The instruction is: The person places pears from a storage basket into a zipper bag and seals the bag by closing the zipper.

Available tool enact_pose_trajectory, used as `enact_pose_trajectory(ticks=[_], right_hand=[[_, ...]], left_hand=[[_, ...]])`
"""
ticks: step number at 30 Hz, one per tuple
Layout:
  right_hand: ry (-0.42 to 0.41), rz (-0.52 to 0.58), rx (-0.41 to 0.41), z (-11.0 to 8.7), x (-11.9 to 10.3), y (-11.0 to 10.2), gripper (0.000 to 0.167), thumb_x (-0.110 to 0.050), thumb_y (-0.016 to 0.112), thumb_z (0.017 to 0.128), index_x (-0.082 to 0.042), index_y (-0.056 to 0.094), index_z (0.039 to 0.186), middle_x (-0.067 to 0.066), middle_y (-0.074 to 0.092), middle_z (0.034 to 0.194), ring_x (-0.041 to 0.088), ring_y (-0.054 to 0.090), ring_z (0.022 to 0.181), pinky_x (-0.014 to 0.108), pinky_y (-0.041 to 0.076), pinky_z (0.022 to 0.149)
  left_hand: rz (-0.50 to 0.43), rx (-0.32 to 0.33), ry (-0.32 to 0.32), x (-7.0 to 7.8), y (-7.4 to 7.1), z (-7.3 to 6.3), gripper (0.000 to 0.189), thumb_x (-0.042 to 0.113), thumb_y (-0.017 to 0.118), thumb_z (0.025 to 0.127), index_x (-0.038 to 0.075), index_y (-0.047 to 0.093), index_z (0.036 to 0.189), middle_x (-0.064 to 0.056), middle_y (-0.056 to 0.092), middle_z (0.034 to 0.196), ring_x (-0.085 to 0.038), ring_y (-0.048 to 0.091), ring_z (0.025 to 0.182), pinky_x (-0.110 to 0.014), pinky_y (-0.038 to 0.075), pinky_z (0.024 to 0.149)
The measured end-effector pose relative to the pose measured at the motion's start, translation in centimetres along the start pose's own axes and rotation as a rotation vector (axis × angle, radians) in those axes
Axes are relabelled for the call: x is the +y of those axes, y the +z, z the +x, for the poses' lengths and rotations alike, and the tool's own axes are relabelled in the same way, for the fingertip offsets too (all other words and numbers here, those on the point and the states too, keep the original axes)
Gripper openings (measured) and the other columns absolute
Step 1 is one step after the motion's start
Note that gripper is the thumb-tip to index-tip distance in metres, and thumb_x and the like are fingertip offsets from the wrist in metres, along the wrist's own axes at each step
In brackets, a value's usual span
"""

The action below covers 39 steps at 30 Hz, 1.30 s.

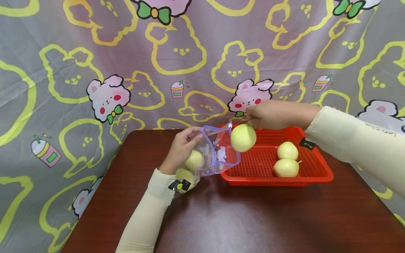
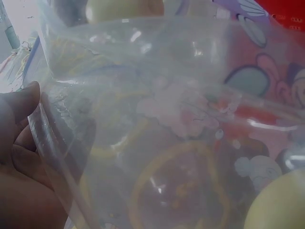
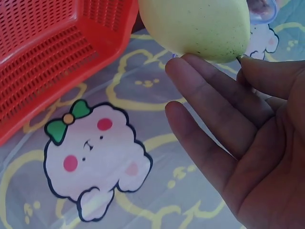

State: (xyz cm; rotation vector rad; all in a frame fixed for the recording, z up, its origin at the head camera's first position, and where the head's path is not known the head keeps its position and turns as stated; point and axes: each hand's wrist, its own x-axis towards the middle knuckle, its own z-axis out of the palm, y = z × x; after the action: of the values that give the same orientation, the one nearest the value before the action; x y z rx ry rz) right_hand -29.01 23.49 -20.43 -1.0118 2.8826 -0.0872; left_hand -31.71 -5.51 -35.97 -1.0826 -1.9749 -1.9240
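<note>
My right hand (image 1: 269, 114) pinches a pale yellow pear (image 1: 243, 137) by its stem, just off the open mouth of a clear plastic bag (image 1: 209, 154) with a purple-blue rim. In the right wrist view the stem sits between thumb and index finger, under the pear (image 3: 198, 28); the other fingers (image 3: 205, 100) are extended. My left hand (image 1: 181, 147) grips the bag's edge near its mouth, thumb on the outside, as the left wrist view also shows. Inside the bag lie an upper pear (image 1: 194, 161) and a lower pear (image 1: 184, 180), partly covered by the wrist.
Behind and right of the bag stands a red plastic basket (image 1: 275, 181), with two more pears (image 1: 287, 151) on its right side. Both rest on a dark brown table (image 1: 202, 218). A patterned cloth (image 1: 196, 116) hangs behind the table's far edge.
</note>
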Motion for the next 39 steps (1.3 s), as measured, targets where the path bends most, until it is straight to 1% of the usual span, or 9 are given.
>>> enact_pose_trajectory(ticks=[5,9,12,14,17,20,28,35,39], right_hand=[[0.034,0.109,-0.077,0.8,-0.7,0.5,0.010,-0.013,0.054,0.098,-0.009,0.056,0.090,0.000,0.061,0.074,0.014,0.059,0.067,0.034,0.046,0.065],[0.044,0.251,-0.114,1.6,-0.7,1.3,0.011,-0.012,0.053,0.100,-0.005,0.057,0.093,0.003,0.064,0.078,0.014,0.064,0.071,0.033,0.051,0.071],[0.061,0.411,-0.131,2.2,-0.3,1.9,0.013,-0.012,0.053,0.101,-0.001,0.056,0.097,0.008,0.066,0.083,0.018,0.067,0.075,0.033,0.055,0.074],[0.078,0.520,-0.130,2.6,0.2,2.5,0.014,-0.011,0.052,0.101,0.003,0.055,0.098,0.013,0.067,0.084,0.022,0.068,0.076,0.034,0.056,0.074],[0.103,0.635,-0.120,2.9,0.8,3.6,0.015,-0.009,0.052,0.101,0.006,0.053,0.098,0.018,0.068,0.086,0.026,0.069,0.077,0.035,0.056,0.074],[0.117,0.724,-0.107,3.1,1.3,4.7,0.017,-0.008,0.051,0.101,0.008,0.050,0.098,0.021,0.068,0.086,0.028,0.069,0.077,0.038,0.056,0.075],[0.152,0.945,-0.047,3.5,1.3,6.9,0.016,-0.007,0.050,0.101,0.008,0.047,0.096,0.022,0.069,0.088,0.036,0.069,0.086,0.041,0.055,0.080],[0.157,1.118,0.014,3.6,0.8,9.4,0.014,-0.006,0.050,0.100,0.007,0.048,0.099,0.025,0.068,0.097,0.034,0.069,0.091,0.043,0.052,0.087],[0.169,1.201,0.058,3.6,0.6,10.7,0.014,-0.006,0.051,0.100,0.008,0.048,0.101,0.027,0.067,0.101,0.036,0.068,0.094,0.044,0.051,0.089]], left_hand=[[-0.014,0.000,-0.029,0.5,0.1,0.0,0.020,-0.004,0.058,0.095,-0.012,0.061,0.113,-0.024,0.066,0.113,-0.040,0.061,0.109,-0.039,0.051,0.089],[-0.014,-0.014,-0.025,2.1,0.2,-0.1,0.020,-0.008,0.056,0.095,-0.017,0.058,0.112,-0.031,0.063,0.112,-0.048,0.058,0.109,-0.049,0.048,0.090],[0.022,-0.015,-0.022,3.0,0.3,-0.2,0.019,-0.006,0.056,0.095,-0.017,0.058,0.111,-0.031,0.064,0.110,-0.047,0.059,0.107,-0.044,0.050,0.088],[0.029,-0.012,-0.026,3.1,0.4,-0.1,0.019,-0.007,0.056,0.095,-0.017,0.058,0.111,-0.031,0.064,0.110,-0.046,0.059,0.107,-0.038,0.051,0.088],[0.023,-0.009,-0.029,3.1,0.4,-0.1,0.018,-0.010,0.056,0.094,-0.017,0.058,0.111,-0.031,0.063,0.111,-0.047,0.059,0.107,-0.032,0.051,0.088],[0.013,-0.010,-0.028,3.0,0.4,0.0,0.019,-0.011,0.055,0.093,-0.017,0.058,0.111,-0.031,0.063,0.111,-0.047,0.059,0.107,-0.032,0.051,0.089],[0.013,-0.007,-0.016,2.8,0.5,0.0,0.018,-0.010,0.056,0.094,-0.017,0.058,0.110,-0.031,0.064,0.110,-0.046,0.060,0.106,-0.040,0.051,0.088],[0.104,0.029,-0.048,3.1,0.5,-0.1,0.021,-0.003,0.060,0.094,-0.015,0.060,0.111,-0.027,0.066,0.109,-0.022,0.066,0.100,-0.027,0.052,0.081],[0.120,0.035,-0.046,3.1,0.5,-0.1,0.020,-0.002,0.060,0.094,-0.014,0.061,0.111,-0.026,0.067,0.107,-0.025,0.066,0.098,-0.027,0.051,0.081]])
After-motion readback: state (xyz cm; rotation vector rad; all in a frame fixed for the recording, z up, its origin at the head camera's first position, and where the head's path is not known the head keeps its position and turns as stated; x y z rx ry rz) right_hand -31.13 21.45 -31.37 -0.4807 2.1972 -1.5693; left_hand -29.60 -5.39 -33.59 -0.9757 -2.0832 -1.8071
